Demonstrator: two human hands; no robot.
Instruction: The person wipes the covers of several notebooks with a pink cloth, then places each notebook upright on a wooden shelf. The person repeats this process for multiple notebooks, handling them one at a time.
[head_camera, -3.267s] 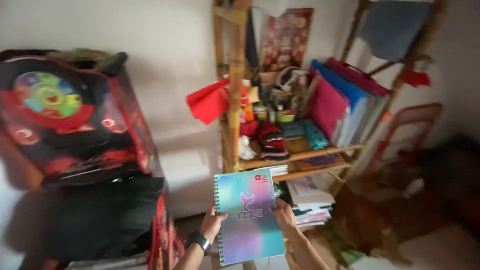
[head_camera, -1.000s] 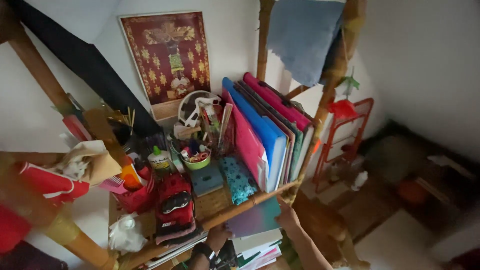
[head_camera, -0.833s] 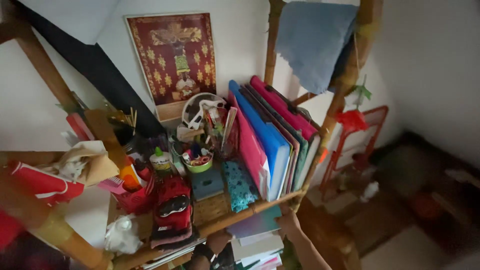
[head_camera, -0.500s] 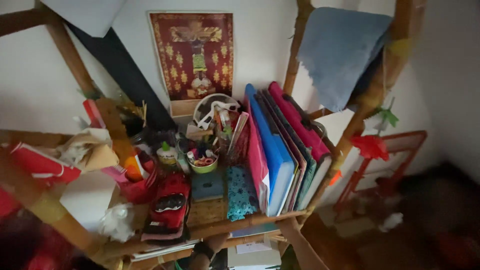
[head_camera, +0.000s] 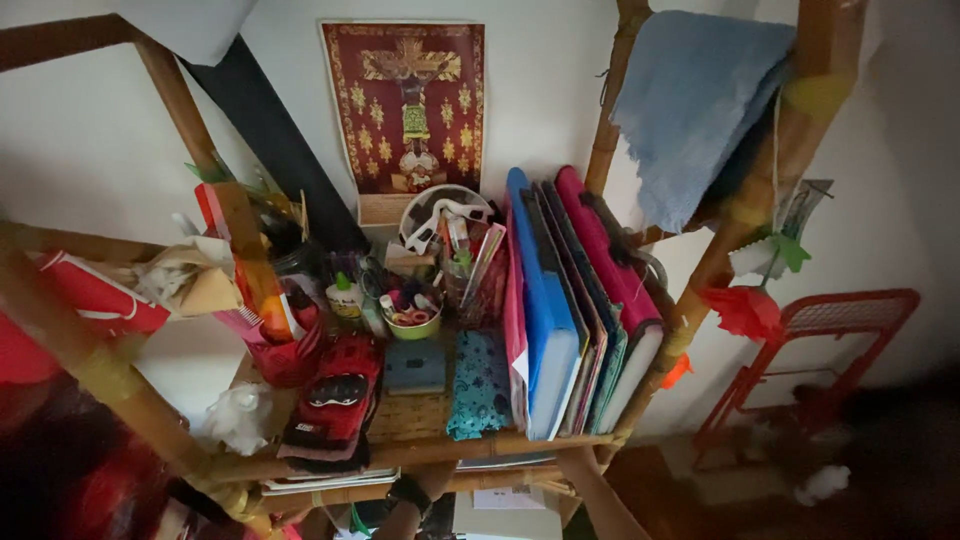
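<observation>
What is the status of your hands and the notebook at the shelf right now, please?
Both hands under the bamboo shelf rail, fingers hidden; left wrist and right forearm showing. Notebook edge barely visible on lower shelf. Folders and clutter above.

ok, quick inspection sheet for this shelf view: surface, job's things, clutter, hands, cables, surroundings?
Surface: bamboo shelf, woven top, crowded.
Job's things: flat stack of books on the tier below; detail hidden.
Clutter: upright folders, green bowl, glue bottle, red cloth item, teal pouch.
Hands: left wrist and right forearm reach under the shelf; hands hidden.
Cables: nothing seen.
Surroundings: wall poster, blue cloth, red rack.
</observation>
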